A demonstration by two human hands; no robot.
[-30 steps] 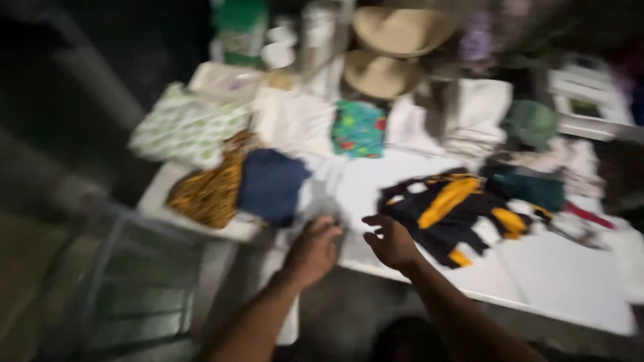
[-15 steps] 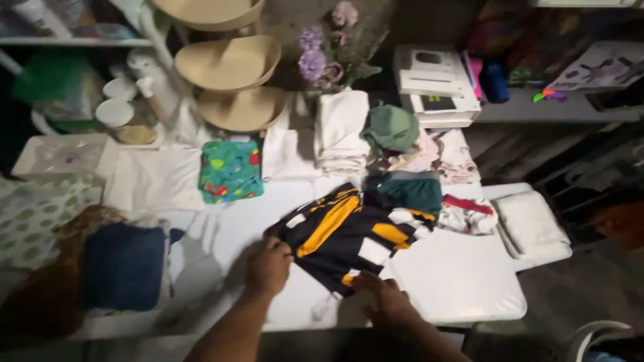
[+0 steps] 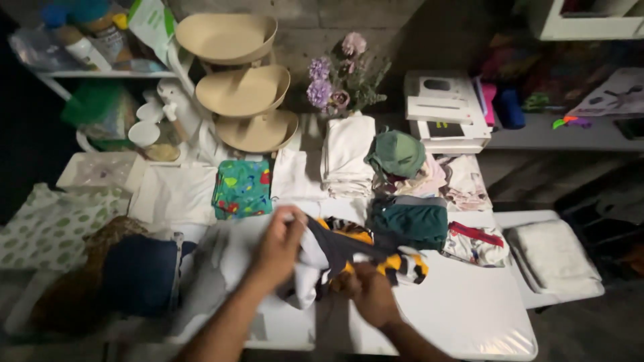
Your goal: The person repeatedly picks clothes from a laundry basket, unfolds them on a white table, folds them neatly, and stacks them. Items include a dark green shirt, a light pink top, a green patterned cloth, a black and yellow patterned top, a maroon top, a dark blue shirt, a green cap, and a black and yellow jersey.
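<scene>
My left hand [image 3: 276,245] grips the upper left edge of a black, yellow and white striped garment [image 3: 349,255] and lifts it off the white table [image 3: 463,315]. My right hand [image 3: 372,295] holds the garment's lower edge near the table's front. The cloth hangs bunched between the two hands. A dark green folded garment [image 3: 410,221] lies just behind it.
A bright green patterned cloth [image 3: 241,189] and a stack of white folded cloths [image 3: 345,154] lie further back. A navy folded cloth [image 3: 137,275] and a brown patterned one [image 3: 74,288] sit at the left. Beige tiered trays [image 3: 245,94], flowers [image 3: 339,84] and boxes [image 3: 446,110] stand behind.
Both hands went from resting on the flat striped garment to gripping it and lifting it up, so it now bunches between them. The view shifted slightly.
</scene>
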